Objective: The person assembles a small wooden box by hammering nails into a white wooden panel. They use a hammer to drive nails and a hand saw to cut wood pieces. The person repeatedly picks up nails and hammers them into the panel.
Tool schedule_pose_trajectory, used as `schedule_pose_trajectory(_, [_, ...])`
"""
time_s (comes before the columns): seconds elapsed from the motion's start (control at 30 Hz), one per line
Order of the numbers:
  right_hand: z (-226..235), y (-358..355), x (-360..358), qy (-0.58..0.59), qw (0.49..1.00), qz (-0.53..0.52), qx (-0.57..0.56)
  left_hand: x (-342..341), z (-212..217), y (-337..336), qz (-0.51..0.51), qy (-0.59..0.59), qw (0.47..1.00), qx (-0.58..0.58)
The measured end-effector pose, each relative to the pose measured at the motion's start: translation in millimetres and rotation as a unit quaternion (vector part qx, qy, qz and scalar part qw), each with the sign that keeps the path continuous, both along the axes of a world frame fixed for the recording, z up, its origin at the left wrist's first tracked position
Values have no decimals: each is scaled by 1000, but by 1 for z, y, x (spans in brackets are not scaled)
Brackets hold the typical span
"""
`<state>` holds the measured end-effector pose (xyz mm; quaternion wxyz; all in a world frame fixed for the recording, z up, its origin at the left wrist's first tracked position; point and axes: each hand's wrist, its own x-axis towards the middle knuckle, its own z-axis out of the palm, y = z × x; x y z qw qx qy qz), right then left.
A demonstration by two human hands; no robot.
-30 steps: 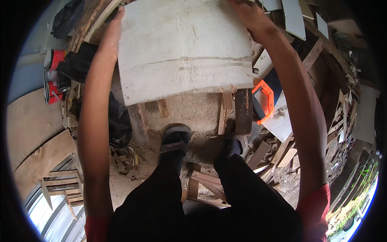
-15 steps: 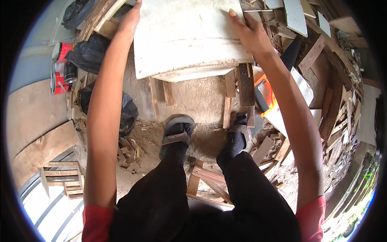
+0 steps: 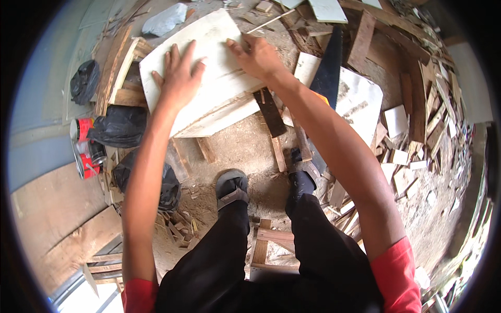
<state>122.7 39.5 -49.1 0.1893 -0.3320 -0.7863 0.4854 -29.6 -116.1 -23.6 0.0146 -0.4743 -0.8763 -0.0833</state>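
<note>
A white wooden board (image 3: 209,31) lies tilted in front of me, propped on short wooden legs, with a second white panel (image 3: 224,121) below its near edge. My left hand (image 3: 180,75) is spread flat on the board's top, fingers apart. At the right edge, my right hand (image 3: 260,58) grips the board, thumb on top and the other fingers curled at the side, partly hidden. A thin pale stick (image 3: 271,22) runs out from beside that hand; whether the fingers touch it is unclear. Under my right forearm a handsaw (image 3: 329,68) shows its dark blade and a bit of orange handle.
Black plastic bags (image 3: 120,125) and red cans (image 3: 83,128) stand at the left by stacked timber (image 3: 112,68). A white sheet (image 3: 360,99) and scattered wood offcuts (image 3: 402,177) cover the right. Between my feet sits a small wooden frame (image 3: 266,240).
The board has turned and shifted left in view. My left hand has left its left edge and now lies flat on top. My right hand stays at the right edge.
</note>
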Motion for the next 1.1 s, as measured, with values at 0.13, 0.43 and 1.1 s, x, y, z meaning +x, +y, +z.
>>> schedule_pose_trajectory(0.13, [3,10,23,-18,987,-13,-158,16,-7,1,-18,14,999,28])
schedule_pose_trajectory(0.43, [-113,-69,195,-176,967,-65,173,22,-5,-2,-18,-5,998,66])
schedule_pose_trajectory(1.1, [-91,14,197,-144,974,-33,173,23,-2,1,9,23,998,61])
